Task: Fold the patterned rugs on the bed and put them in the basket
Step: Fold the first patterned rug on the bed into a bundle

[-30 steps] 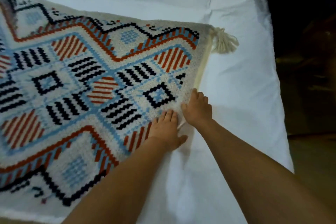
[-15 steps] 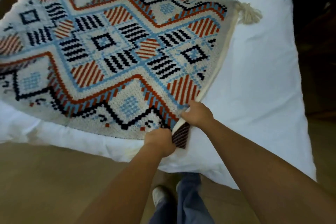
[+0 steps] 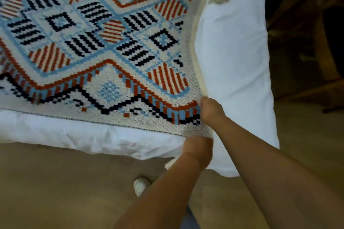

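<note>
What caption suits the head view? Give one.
Both hands, left and right, grip the patterned rug's near corner on the white bed.

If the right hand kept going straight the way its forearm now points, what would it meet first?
The right hand already sits at the rug's near right corner and points up-left across it. Going on, it would probably slide over the rug's patterned top first, though how firmly it touches the rug is unclear.

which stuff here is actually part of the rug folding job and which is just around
Part of the job:
patterned rug, spread on the bed
left hand and right hand, both at its near right corner
bed, white cover

Just around:
white shoe on the floor
dark wooden furniture at right
</note>
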`<state>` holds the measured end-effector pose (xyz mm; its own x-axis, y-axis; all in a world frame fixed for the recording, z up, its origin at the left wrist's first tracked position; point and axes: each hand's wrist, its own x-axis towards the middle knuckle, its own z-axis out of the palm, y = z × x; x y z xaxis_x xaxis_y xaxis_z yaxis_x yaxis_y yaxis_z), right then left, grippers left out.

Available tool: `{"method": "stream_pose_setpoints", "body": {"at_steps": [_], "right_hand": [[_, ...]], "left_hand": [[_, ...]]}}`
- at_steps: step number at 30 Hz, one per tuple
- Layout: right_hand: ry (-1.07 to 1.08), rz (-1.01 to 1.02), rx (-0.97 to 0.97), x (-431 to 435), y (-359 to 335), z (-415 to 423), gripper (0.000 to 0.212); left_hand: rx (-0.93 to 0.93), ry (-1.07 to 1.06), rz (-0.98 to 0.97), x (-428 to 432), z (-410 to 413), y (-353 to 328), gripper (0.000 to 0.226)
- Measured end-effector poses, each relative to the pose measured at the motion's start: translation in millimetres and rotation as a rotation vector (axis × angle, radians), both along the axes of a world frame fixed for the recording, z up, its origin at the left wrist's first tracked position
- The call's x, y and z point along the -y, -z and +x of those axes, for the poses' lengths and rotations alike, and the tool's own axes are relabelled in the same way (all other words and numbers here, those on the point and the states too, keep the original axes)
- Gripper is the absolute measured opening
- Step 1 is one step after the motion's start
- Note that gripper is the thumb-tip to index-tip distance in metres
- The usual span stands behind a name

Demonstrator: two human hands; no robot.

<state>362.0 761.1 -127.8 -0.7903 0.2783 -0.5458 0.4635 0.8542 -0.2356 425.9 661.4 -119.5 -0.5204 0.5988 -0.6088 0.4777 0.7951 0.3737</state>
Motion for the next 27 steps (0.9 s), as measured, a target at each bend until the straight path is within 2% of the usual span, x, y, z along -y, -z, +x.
{"method": "stream_pose_setpoints", "body": {"at_steps": [3,5,7,12,16,19,23,27], "right_hand": [[0.031,-0.032,0.000,-27,11,11,0.023],[0.059,-0.071,-0.006,-31,19,10,0.020],[0.078,-0.138,-0.024,-30,27,7,0.025],[0.215,-0.291,-0.111,-32,36,6,0.041],[0.333,-0.364,-0.101,-37,35,-9,0.036],[0.327,-0.350,-0.082,-30,31,-28,0.035],[0.363,-0.387,-0.142,-6,22,-55,0.025],[0.372,-0.452,-0.180,43,6,-86,0.037]], "left_hand": [[0.015,0.069,-0.103,-32,9,13,0.030],[-0.023,0.136,-0.190,-39,7,23,0.034],[-0.062,0.141,-0.238,-38,2,29,0.036],[0.008,-0.100,-0.203,-33,-16,29,0.035],[0.098,-0.293,-0.172,-35,-30,20,0.030],[0.163,-0.472,-0.079,-28,-39,9,0.027],[0.153,-0.704,0.110,6,-59,-7,0.024],[0.069,-0.769,0.158,58,-82,-24,0.029]]}}
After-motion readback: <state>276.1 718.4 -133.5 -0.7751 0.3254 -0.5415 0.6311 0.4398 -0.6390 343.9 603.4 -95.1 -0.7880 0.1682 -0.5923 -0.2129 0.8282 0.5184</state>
